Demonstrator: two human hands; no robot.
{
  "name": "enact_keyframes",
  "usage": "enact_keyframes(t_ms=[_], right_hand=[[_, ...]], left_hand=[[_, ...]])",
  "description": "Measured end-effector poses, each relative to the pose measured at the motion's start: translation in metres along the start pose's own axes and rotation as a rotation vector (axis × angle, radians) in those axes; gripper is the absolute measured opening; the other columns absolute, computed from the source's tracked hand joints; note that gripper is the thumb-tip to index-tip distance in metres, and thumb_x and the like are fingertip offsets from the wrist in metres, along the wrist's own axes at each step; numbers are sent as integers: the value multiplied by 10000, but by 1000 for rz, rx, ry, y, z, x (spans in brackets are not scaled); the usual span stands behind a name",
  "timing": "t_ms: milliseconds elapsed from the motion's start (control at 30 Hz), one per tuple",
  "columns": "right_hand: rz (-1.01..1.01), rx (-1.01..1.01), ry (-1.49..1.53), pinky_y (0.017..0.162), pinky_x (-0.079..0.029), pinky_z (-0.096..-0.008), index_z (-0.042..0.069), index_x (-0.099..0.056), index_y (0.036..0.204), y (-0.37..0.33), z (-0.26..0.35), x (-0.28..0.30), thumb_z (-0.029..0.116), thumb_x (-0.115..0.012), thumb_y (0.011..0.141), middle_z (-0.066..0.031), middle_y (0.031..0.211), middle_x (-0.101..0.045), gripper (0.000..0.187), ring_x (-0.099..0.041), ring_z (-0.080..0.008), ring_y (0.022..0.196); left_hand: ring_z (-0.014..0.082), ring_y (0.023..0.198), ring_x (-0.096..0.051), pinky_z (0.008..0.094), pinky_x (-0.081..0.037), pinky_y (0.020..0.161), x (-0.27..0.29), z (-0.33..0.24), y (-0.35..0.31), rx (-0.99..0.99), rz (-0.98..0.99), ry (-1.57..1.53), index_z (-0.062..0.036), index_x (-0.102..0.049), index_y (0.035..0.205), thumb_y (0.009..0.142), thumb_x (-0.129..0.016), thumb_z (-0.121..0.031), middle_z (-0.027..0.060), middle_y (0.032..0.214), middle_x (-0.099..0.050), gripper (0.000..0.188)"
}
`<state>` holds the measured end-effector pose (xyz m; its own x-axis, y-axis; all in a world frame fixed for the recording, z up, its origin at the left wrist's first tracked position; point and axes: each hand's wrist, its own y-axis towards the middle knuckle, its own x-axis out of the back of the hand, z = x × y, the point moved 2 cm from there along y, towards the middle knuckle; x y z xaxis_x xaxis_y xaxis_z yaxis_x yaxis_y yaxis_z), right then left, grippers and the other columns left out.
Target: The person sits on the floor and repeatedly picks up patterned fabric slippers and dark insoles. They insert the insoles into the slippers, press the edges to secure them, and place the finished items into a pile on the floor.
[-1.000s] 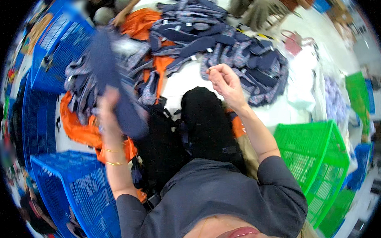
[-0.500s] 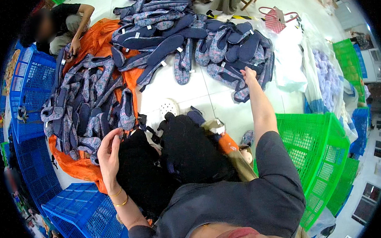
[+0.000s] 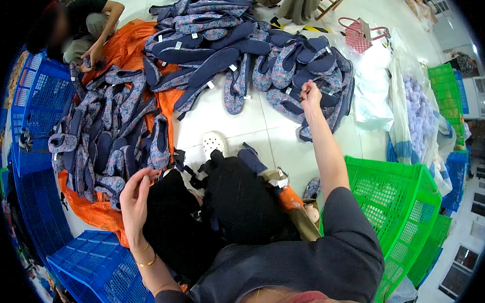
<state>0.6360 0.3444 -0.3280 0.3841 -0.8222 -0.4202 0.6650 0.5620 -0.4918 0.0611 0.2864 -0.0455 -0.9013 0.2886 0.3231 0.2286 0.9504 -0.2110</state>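
Observation:
Navy slippers with a floral pattern lie in a heap at the right (image 3: 317,69). My right hand (image 3: 311,95) is over this heap, its fingers curled into a pinch; what they hold, if anything, is too small to make out. My left hand (image 3: 133,195) hovers beside my black-clad knee, close to the lower edge of the left slipper heap (image 3: 111,129). Its fingers are loosely bent and apart, with nothing visible in them. More slippers, some showing dark soles and white tags, make up the pile at the far middle (image 3: 212,51).
An orange sheet (image 3: 87,210) lies under the left heap. Blue crates (image 3: 97,263) line the left side; a green crate (image 3: 386,200) stands by my right arm. A co-worker's hand (image 3: 94,56) works at the far left. White bags (image 3: 373,88) and a red checked bag (image 3: 357,36) sit right.
My right hand has drawn slightly left over the right heap, its fingers now more curled. My left hand has shifted a little left and down. The co-worker's hands have moved at the heap's edge.

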Motion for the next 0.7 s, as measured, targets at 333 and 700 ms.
enact_keyframes(t_ms=[333, 700], right_hand=[[-413, -68, -232, 366, -340, -244, 2, -544, 1007, 32, 11, 64, 166, -638, 873, -126, 784, -658, 232, -620, -186, 500], [-440, 7, -43, 366, -277, -246, 95, -577, 817, 89, 11, 54, 145, -673, 877, -23, 606, -530, 124, -429, -106, 441]], left_hand=[[159, 990, -626, 272, -486, 903, 8, 6, -16, -15, 35, -56, 52, -600, 1158, 987, -506, -91, 108, 1045, -670, 242], [164, 975, -634, 273, -491, 876, 11, 9, 9, 79, 17, -92, 33, -605, 1162, 986, -513, -112, 109, 1054, -672, 246]])
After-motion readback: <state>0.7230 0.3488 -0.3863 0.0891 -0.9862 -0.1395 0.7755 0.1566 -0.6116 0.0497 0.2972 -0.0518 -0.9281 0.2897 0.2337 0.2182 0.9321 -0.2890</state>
